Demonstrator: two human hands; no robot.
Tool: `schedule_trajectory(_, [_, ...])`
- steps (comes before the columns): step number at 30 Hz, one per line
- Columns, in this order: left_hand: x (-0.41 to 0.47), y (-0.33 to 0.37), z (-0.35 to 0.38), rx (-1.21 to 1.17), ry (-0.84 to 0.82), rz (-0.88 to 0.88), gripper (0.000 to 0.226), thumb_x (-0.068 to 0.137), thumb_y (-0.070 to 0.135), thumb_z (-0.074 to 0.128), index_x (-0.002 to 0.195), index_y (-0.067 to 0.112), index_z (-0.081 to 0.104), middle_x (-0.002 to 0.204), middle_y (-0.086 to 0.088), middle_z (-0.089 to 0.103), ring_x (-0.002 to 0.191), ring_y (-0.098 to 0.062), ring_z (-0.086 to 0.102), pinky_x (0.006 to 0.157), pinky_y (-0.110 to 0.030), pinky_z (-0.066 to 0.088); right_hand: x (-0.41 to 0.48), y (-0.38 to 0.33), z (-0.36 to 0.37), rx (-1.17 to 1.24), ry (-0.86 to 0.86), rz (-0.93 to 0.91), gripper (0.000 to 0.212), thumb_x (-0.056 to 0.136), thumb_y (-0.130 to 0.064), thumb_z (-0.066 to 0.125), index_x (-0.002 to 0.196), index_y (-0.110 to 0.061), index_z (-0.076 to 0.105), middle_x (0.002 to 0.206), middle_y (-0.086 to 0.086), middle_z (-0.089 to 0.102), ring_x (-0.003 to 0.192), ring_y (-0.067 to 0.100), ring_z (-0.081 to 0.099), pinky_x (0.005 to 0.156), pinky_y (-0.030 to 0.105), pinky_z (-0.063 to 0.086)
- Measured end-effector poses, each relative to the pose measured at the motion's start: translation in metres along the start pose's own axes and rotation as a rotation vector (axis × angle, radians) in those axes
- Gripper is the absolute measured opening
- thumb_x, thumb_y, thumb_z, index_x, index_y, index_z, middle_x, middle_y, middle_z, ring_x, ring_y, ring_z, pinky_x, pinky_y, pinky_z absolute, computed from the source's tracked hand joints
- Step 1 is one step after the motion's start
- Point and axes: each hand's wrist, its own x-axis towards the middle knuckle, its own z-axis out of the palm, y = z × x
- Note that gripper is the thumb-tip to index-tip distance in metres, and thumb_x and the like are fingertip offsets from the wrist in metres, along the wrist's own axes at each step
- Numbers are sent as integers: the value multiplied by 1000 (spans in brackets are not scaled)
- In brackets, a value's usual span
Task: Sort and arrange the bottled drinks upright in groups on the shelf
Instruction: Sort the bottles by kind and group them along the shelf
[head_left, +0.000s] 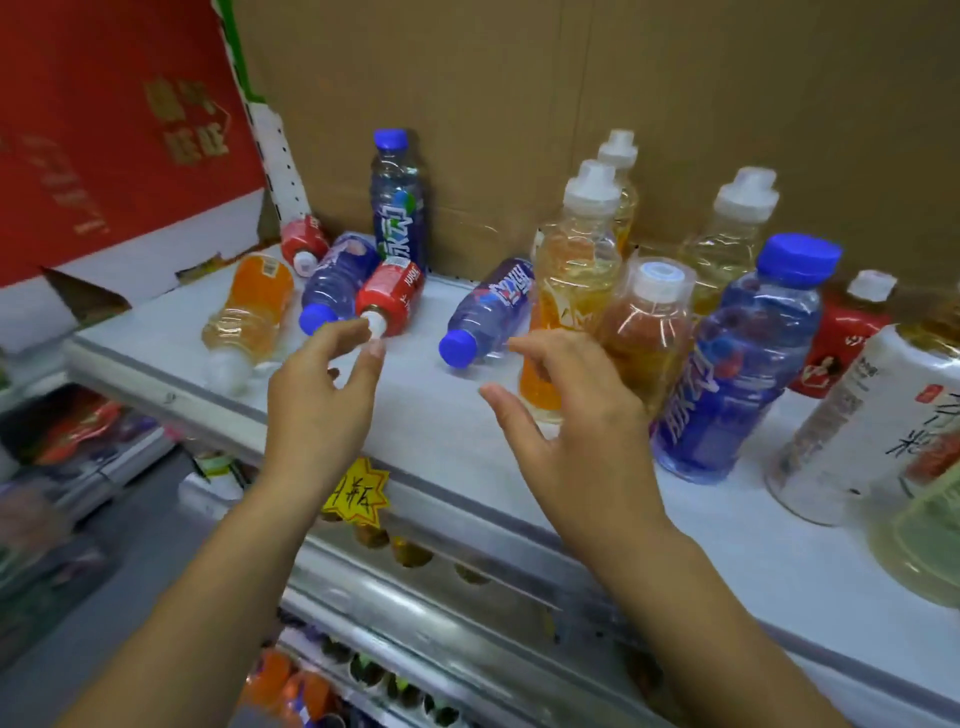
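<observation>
my left hand (322, 379) hangs over the front of the shelf (431, 400), fingers loosely spread and holding nothing. thumb and forefinger tips sit right at the white cap of a lying red bottle (389, 296); i cannot tell if they touch it. my right hand (566, 415) is also empty, with fingers spread wide. it is in front of an upright yellow bottle (576, 260), and whether it touches is unclear.

five bottles lie on their sides at the left of the shelf:
- an orange bottle (249, 312), cap toward me
- a small red one (304, 241) at the back
- a blue bottle (337, 280) pressed against the red bottle
- a second blue one (488, 317) between my hands, cap toward me

a tall blue bottle (397, 202) stands upright against the cardboard (519, 104) behind them.

upright at the right are two more yellow bottles (737, 228) at the back. an amber bottle (644, 332) is just beside the yellow one. a big blue bottle (743, 364) stands near the front. a red-label bottle (841, 332) stands behind a white-label bottle (872, 415).

a red box (104, 130) stands at the far left, and a yellow tag (356, 499) hangs on the shelf edge.
</observation>
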Motion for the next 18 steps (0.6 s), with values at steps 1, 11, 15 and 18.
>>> schedule_trajectory(1, [1, -7, -7, 3, 20, -30, 29, 98, 35, 61, 123, 23, 68, 120, 6, 69, 113, -13, 62, 99, -38, 51, 4, -1, 10, 22, -104, 61, 37, 91, -29, 75, 123, -15, 63, 119, 0, 63, 108, 12, 58, 94, 29, 51])
schedule_trajectory(11, [58, -49, -14, 215, -225, 30, 45, 90, 31, 73, 132, 22, 61, 120, -2, 67, 105, -18, 65, 93, -39, 55, 72, -6, 95, -304, -458, 440, 56, 99, -48, 56, 146, -19, 44, 148, 17, 42, 130, 36, 50, 103, 39, 44])
schedule_trajectory(15, [92, -53, 3, 284, -359, 89, 47, 89, 36, 72, 131, 24, 58, 120, -7, 68, 107, -30, 65, 90, -40, 54, 83, -12, 116, -548, -421, 520, 58, 99, -54, 51, 144, -18, 43, 151, 19, 36, 123, 38, 56, 96, 42, 50])
schedule_trajectory(18, [113, -57, 12, 292, -353, 126, 38, 91, 37, 69, 124, 22, 57, 113, -9, 69, 102, -31, 64, 77, -30, 47, 83, -9, 126, -665, -361, 582, 64, 98, -55, 53, 145, -16, 38, 153, 19, 33, 119, 38, 59, 87, 40, 53])
